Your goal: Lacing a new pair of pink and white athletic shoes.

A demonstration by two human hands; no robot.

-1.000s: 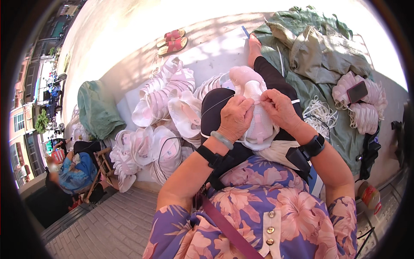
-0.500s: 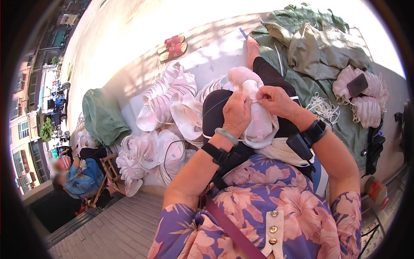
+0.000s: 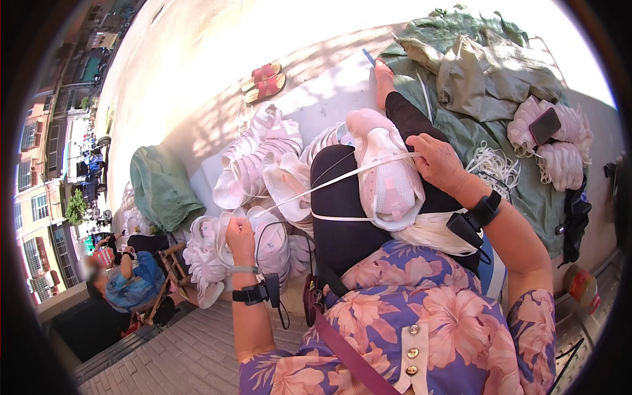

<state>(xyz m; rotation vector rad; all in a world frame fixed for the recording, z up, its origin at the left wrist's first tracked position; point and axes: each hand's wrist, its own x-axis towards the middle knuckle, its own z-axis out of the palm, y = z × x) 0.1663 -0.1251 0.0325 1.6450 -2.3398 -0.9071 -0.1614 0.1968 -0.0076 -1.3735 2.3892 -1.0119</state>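
Observation:
A pink and white shoe upper [image 3: 390, 181] lies across my lap, its toe end pointing away from me. One white shoelace [image 3: 342, 176] runs taut over it, from near my right hand to my left. Out to the left, beside the piled uppers, my left hand [image 3: 240, 238] is closed on the lace. My right hand [image 3: 436, 161] pinches the lace at the upper's right edge. A hank of pale laces [image 3: 438, 234] rests on my lap, close behind the upper. Another part of a lace crosses my dark trouser leg to the left.
Stacked shoe uppers [image 3: 260, 148] fill the left side, near a green sack [image 3: 161, 187]. Tangled white laces [image 3: 494, 166] and bundled uppers with a phone [image 3: 544, 126] lie on green sheeting at right. Red slippers [image 3: 264, 82] stand ahead. Another person [image 3: 135, 276] sits at far left.
My left hand has swung from the upper down and left, drawing the lace out long. My right hand has shifted slightly right, off the middle of the upper.

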